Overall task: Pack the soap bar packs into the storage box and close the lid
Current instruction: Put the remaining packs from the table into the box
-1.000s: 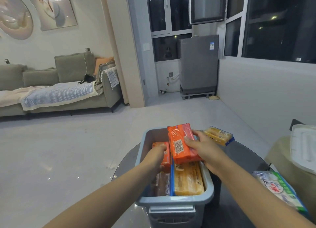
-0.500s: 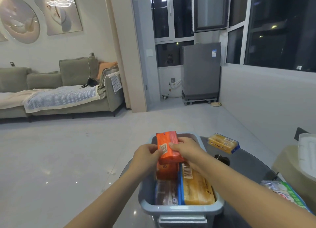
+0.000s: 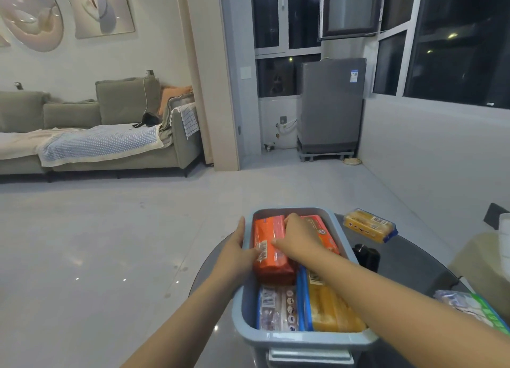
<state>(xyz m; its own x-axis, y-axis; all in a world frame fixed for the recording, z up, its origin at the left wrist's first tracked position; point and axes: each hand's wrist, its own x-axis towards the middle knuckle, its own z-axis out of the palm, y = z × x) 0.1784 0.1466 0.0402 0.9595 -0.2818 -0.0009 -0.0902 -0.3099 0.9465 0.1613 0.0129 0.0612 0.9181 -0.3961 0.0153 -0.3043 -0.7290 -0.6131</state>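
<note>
A blue-grey storage box [image 3: 335, 231] stands open on the dark round table. An orange soap pack [image 3: 269, 260] lies in its far left part, and both hands grip it. My right hand [image 3: 296, 239] presses on its top. My left hand [image 3: 238, 250] holds its left side over the box's left wall. A second orange pack [image 3: 321, 231] lies beside it. A pale pack [image 3: 277, 308] and a yellow pack [image 3: 332, 311] fill the near part. Another yellow soap pack [image 3: 369, 225] lies on the table to the right of the box.
A green and white pack [image 3: 476, 308] lies at the table's right edge. A black object [image 3: 367, 256] stands just right of the box. A white lid [image 3: 505, 229] rests on a seat at far right. Beyond the table are open floor, a sofa and a washing machine.
The orange pack went from held above the box down into its far left part. My left hand shifted from inside the box to the pack's left side.
</note>
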